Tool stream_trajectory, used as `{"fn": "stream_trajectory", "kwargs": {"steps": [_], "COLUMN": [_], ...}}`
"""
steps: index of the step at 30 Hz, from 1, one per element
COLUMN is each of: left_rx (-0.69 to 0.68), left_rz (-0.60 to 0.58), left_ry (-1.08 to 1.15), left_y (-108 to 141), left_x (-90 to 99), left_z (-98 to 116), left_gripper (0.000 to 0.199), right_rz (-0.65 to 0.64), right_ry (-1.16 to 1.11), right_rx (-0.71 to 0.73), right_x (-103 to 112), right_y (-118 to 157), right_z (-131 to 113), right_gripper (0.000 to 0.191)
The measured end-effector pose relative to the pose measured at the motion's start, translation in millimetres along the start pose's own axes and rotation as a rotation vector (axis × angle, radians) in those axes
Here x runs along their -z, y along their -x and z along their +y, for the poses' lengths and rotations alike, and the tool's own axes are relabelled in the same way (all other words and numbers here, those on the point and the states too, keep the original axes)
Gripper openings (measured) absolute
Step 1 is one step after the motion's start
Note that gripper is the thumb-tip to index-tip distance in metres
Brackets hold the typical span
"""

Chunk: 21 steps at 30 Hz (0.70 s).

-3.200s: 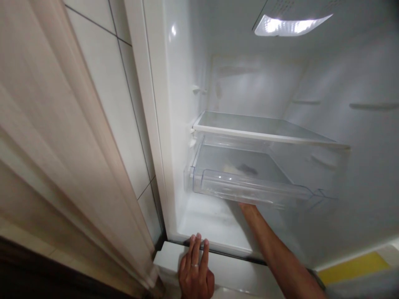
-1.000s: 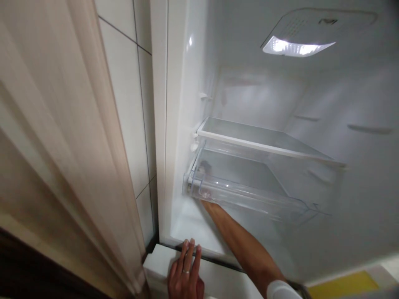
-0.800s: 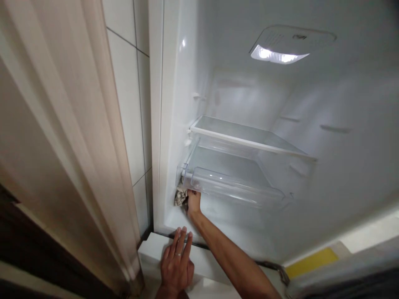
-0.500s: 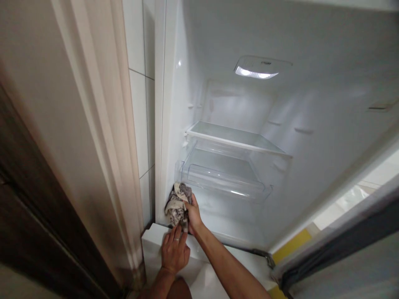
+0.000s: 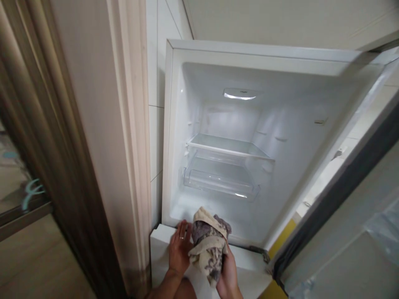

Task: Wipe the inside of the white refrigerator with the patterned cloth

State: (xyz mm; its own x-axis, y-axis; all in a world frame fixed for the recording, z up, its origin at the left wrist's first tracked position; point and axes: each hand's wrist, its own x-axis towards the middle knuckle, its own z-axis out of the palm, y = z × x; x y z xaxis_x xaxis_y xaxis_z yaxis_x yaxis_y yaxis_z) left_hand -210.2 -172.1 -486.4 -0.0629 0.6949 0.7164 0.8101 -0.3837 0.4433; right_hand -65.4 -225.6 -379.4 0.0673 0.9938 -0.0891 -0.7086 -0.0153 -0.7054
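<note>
A crumpled cloth (image 5: 208,245), beige with a dark grey-brown pattern, is bunched in my right hand (image 5: 229,272), whose fingers are mostly hidden behind it. My left hand (image 5: 181,251), with a ring on one finger, is at the cloth's left side, fingers extended and slightly apart near the fridge's lower front edge. Behind both hands stands the open fridge (image 5: 299,145), white inside and lit by a lamp (image 5: 239,95) at the top. Inside are a glass shelf (image 5: 227,145) and, below it, a clear plastic drawer (image 5: 218,180).
A white ledge (image 5: 160,236) juts out below the fridge opening. The fridge door (image 5: 352,236), with a dark gasket, stands open on the right. A beige door frame (image 5: 124,145) and white wall tiles are on the left.
The cloth and my right hand have moved right and toward me, away from the fridge's lower left corner. My left hand has turned and its fingers have spread. The view shows more of the fridge's top.
</note>
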Motion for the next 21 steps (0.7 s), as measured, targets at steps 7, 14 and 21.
{"fn": "stream_trajectory", "kwargs": {"steps": [7, 14, 21], "left_rx": [0.171, 0.480, 0.489], "left_rz": [-0.201, -0.247, -0.293], "left_ry": [-0.048, 0.556, 0.661], "left_y": [-16.9, -37.1, -25.4], "left_x": [9.9, 57.8, 95.6], "left_z": [19.6, 92.0, 159.4], "left_gripper": [0.050, 0.057, 0.069], "right_rz": [-0.006, 0.094, 0.146], "right_ry": [0.049, 0.051, 0.160], "right_rx": [0.140, 0.134, 0.212], "right_x": [29.8, 14.6, -7.4], "right_y": [28.3, 44.1, 52.0], "right_z": [-22.4, -29.6, -31.1], "right_gripper": [0.045, 0.062, 0.068]}}
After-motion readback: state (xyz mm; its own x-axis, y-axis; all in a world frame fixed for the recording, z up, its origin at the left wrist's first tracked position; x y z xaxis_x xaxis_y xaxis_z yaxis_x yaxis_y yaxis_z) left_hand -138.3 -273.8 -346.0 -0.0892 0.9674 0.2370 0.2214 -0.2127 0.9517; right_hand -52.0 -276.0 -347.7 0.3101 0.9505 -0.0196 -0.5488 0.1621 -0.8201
